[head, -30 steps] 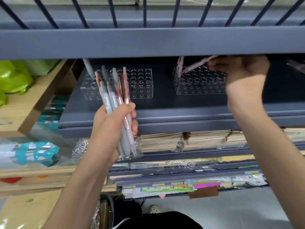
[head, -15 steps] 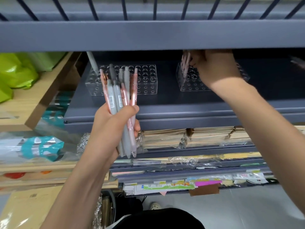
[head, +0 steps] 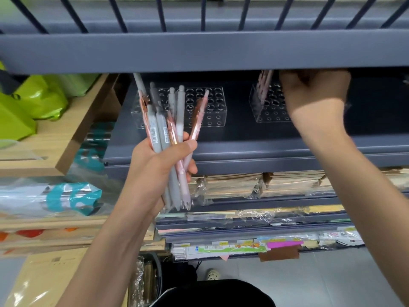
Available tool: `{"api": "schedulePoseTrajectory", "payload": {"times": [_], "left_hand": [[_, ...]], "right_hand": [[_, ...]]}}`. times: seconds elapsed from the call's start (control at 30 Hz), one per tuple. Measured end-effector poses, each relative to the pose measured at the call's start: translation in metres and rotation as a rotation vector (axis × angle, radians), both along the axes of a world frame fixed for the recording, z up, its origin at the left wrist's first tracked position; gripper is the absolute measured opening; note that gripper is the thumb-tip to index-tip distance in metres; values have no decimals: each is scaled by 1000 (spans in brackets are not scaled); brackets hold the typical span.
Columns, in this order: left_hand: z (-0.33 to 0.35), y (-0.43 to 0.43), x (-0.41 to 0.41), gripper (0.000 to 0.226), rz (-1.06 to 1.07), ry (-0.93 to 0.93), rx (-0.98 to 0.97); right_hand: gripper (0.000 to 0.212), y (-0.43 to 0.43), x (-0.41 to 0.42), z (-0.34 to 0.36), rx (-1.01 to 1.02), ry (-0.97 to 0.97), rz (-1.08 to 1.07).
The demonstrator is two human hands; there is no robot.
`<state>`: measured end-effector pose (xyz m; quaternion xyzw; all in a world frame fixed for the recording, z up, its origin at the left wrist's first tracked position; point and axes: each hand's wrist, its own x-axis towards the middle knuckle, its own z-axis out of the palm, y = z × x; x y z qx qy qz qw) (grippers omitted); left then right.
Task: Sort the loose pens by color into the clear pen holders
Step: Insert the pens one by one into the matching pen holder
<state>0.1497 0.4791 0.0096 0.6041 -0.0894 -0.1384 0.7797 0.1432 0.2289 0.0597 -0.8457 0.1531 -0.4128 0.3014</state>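
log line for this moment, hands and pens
left hand grips grey-and-pink pen bunch | right hand at right holder, grip unclear | pink pens in right holder | grey pen in left holder

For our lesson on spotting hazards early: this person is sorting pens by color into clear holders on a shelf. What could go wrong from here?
1. The left hand grips a fanned bundle of grey and pink pens; one could slip out and fall.
2. The upper shelf edge hides the fingertips of the right hand, so a pen could miss its hole in the right holder.
3. The pink pens standing there lean; a knock might tip them.
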Motion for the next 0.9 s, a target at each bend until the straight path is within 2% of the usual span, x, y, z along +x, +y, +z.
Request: {"api": "schedulePoseTrajectory", "payload": {"times": [0.03, 0.07, 0.13, 0.2, 0.37, 0.43, 0.5, 0.6, 0.67, 0.73, 0.8, 0.9], "left_hand": [[0, 0, 0, 12, -2, 1, 3], [1, -2, 0, 13, -5, 6, 3], [0, -5, 0, 11, -15, 15, 2], [0, -9, 0, 10, -36, 14, 8], [-1, -18, 0, 12, -66, -32, 20], [0, -24, 1, 13, -37, -39, 1], [2, -28, 2, 15, -1, -23, -30], [4, -31, 2, 13, 21, -17, -37], [4, -33, 2, 15, 27, -39, -12], [4, -34, 3, 19, 42, -48, 10], [4, -35, 3, 13, 60, -42, 21], [3, -34, 3, 15, 60, -36, 15]], "right_hand": [[22, 10, -3, 2, 132, -30, 133], [20, 20, -7, 3, 221, 17, 256], [28, 39, -15, 2, 268, 218, 437], [20, 52, -21, -1, 301, 330, 536], [7, 53, -24, -6, 605, 320, 598], [15, 47, -23, -6, 747, 230, 595], [20, 36, -24, -3, 849, 50, 548], [30, 10, -28, 2, 724, -239, 389], [21, -5, -30, 3, 595, -354, 294], [12, -16, -29, 0, 504, -372, 248], [15, -24, -27, -4, 434, -339, 220], [19, -27, -25, -5, 388, -320, 216]]}}
